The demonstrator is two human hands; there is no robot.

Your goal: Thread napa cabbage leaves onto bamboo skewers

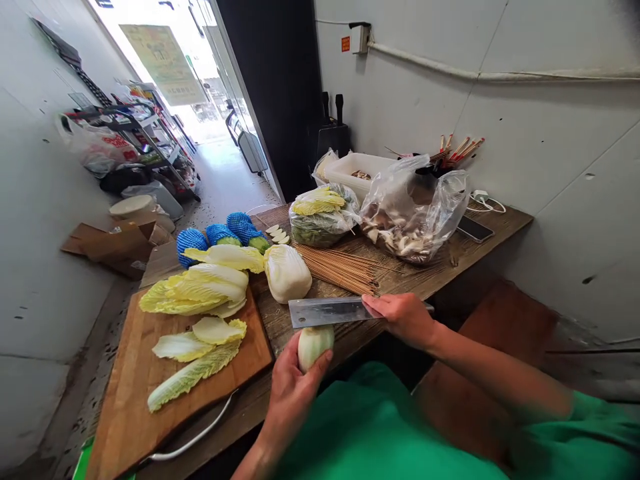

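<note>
My left hand (295, 377) is wrapped round a pale green-white napa cabbage (316, 347), held at the table's front edge. Only its rounded upper part shows between the fingers. My right hand (407, 317) grips a cleaver (325, 312); its handle is mostly hidden in the fist. The broad blade lies across the top of the cabbage, apparently touching it. Just beyond the blade sits a white napa cabbage head (287, 275). Loose yellow-white cabbage leaves (200, 290) lie on a wooden cutting board (125, 393) to the left.
Bamboo skewers (340, 267) lie behind the cleaver. Farther back are a bag of mushrooms (405, 233), a bag of leafy greens (320, 223), a white tub (355, 170) and a phone (475, 229). Several vegetables in blue foam nets (220, 235) stand at the board's far end.
</note>
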